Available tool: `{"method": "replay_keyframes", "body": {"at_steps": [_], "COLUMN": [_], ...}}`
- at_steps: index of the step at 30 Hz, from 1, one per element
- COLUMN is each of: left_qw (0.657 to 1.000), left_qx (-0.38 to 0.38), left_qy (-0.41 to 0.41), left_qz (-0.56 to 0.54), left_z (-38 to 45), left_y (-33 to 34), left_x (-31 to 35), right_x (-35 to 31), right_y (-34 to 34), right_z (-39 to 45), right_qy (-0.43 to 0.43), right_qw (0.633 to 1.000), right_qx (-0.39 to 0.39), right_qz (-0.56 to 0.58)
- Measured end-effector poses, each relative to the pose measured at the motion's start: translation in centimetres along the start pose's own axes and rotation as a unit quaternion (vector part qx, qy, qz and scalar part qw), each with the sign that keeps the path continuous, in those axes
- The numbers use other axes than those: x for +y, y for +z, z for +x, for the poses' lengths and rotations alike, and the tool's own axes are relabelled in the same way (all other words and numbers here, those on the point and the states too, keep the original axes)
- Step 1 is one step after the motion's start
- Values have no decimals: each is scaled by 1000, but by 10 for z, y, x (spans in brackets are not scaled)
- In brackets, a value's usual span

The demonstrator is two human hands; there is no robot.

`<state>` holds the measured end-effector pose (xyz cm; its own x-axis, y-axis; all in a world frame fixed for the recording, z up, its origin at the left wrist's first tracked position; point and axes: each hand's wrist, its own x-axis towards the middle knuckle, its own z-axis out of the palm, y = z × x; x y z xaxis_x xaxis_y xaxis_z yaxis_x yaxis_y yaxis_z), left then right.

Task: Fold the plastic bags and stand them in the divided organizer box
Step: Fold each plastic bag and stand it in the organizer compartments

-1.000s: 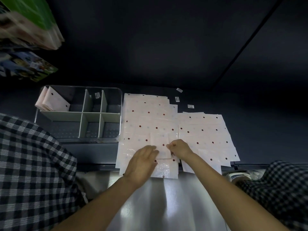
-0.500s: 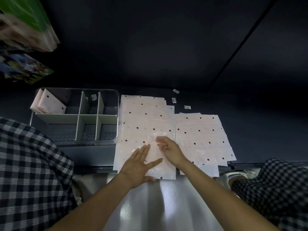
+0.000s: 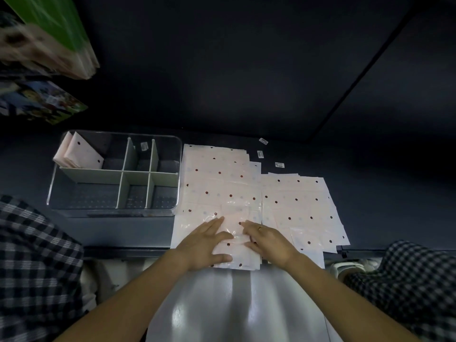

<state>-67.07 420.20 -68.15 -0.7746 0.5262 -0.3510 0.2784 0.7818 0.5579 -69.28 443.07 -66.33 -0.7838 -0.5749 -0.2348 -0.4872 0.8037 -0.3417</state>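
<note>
Dark table [image 3: 370, 193], bag [image 3: 234, 243] lengthwise away.

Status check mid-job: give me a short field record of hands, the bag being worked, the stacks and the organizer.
left hand: flat, fingers straight, pressing the folded bag
right hand: flat, pressing the same bag; ring on one finger
folded bag: lies on the near end of the left stack
left stack: flat dotted bags beside the organizer
right stack: flat dotted bags
organizer box: folded bags leaning in far-left compartment; other compartments appear empty
</note>
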Motion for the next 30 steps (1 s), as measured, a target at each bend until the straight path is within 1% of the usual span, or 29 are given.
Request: {"method": "replay_keyframes", "body": {"at_steps": [2, 4, 5, 8, 11, 13, 15, 17, 18, 20, 22, 24, 27, 29, 30], "left_qw": [1000, 999, 998, 990, 964, 926, 880, 855, 848, 846, 858, 871, 879, 870, 863], "left_qx": [16, 33, 45, 88, 155, 210, 245, 278, 291, 305, 305, 303, 320, 356, 388], "left_qy": [0, 1, -3, -20, -29, -35, -34, -40, -45, -51, -42, -34, -55, -95, -126], "left_qz": [-22, -31, -40, -112, -216, -312, -404, -436, -441, -434, -411, -385, -349, -326, -298], "left_z": [0, 0, 1, 4, 6, 5, 0, -9, -14, -27, -41, -57, -81, -95, -101], "left_y": [0, 0, -2, -12, -33, -53, -74, -95, -104, -121, -136, -150, -166, -172, -173], "left_x": [0, 1, 1, 4, 6, 6, 4, -1, -6, -17, -30, -46, -75, -95, -105], "right_x": [1, 2, 2, -4, -15, -30, -46, -64, -75, -97, -122, -148, -180, -198, -207], "right_y": [-1, -4, -7, -30, -59, -81, -102, -121, -129, -141, -148, -151, -150, -147, -145], "right_z": [2, 7, 9, 14, 25, 36, 50, 64, 70, 84, 101, 119, 146, 165, 175], "right_qy": [-33, -29, -34, 6, 66, 87, 103, 104, 95, 69, 44, 31, 47, 56, 61], "right_qw": [997, 991, 988, 996, 992, 970, 936, 918, 919, 945, 970, 978, 977, 971, 967], "right_qx": [-31, -58, -58, -4, 98, 147, 152, 127, 113, 96, 98, 111, 128, 121, 122], "right_qz": [-67, -119, -140, -85, 36, 175, 300, 360, 366, 304, 219, 171, 165, 201, 216]}}
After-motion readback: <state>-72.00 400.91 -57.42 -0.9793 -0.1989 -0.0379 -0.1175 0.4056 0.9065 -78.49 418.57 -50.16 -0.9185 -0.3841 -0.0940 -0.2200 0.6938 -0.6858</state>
